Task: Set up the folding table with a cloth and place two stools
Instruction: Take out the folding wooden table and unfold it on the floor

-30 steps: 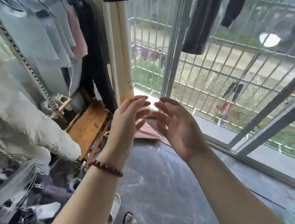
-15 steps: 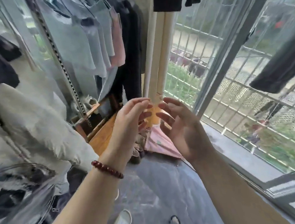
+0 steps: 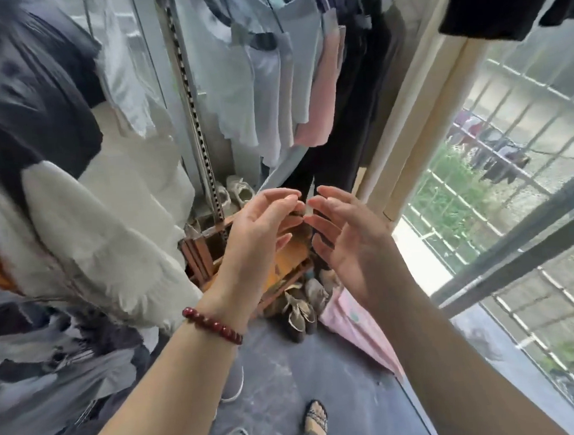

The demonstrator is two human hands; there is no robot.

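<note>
View has swung left: hanging clothes (image 3: 268, 81) now fill the space ahead, window (image 3: 517, 199) pushed off right of the hands. Folded wooden table (image 3: 292, 255) stands on edge just beyond both hands, long axis slanting left-to-right. Left hand (image 3: 259, 233) overlaps it, likely nearer; right hand (image 3: 349, 243) alongside. Both spread open, palms facing, empty.

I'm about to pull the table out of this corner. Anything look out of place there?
The wooden table leans tilted in the corner, with worn shoes heaped at its lower end and a pink item slumped on the floor beside them. The left hand and right hand hold nothing.
</note>
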